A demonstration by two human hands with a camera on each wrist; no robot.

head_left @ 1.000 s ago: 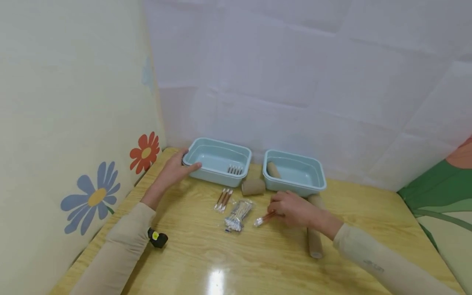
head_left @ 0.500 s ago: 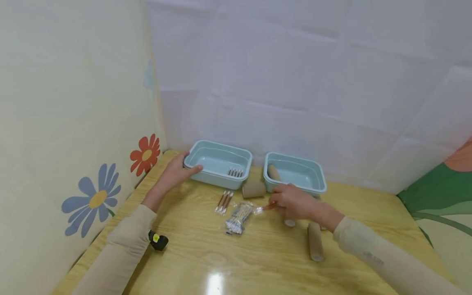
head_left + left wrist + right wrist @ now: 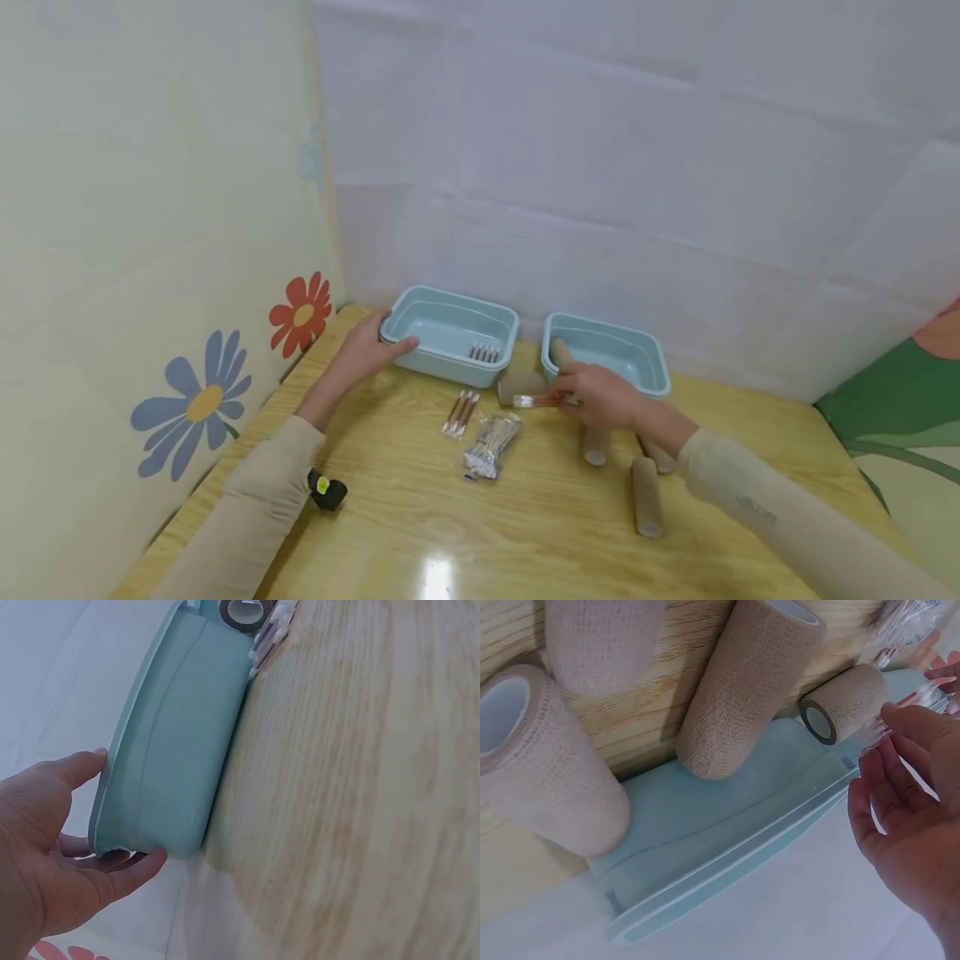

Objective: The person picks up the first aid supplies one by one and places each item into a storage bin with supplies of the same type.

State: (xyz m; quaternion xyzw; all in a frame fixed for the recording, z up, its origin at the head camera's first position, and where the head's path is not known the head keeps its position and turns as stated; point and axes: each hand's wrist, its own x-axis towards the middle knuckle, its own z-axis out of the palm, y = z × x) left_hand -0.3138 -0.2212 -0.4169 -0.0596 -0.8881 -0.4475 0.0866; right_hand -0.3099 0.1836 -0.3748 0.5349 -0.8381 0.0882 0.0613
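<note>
My left hand (image 3: pixel 366 350) grips the left end of a light blue plastic basin (image 3: pixel 438 365), thumb at the rim and fingers against the outer wall. Several brown-stemmed cotton swabs (image 3: pixel 483 353) lie in that basin's right corner. Above the table, my right hand (image 3: pixel 600 395) pinches a small clear packet of brown-stemmed cotton swabs (image 3: pixel 534 402) with thumb and fingertips. It is in front of a second blue basin (image 3: pixel 618 357), which holds a tan bandage roll (image 3: pixel 558 350). In the right wrist view the packet (image 3: pixel 871 736) is partly hidden by the fingers.
Another tan bandage roll (image 3: pixel 513 385) lies between the basins. More rolls (image 3: pixel 647 498) lie on the wooden table (image 3: pixel 420 533) at the right. In front of the left basin are a packet of brown swabs (image 3: pixel 460 413) and a bag of white swabs (image 3: pixel 491 446).
My right hand has lifted the swab packet off the table area and moved it back toward the gap between the basins. The left hand keeps its hold on the left basin.
</note>
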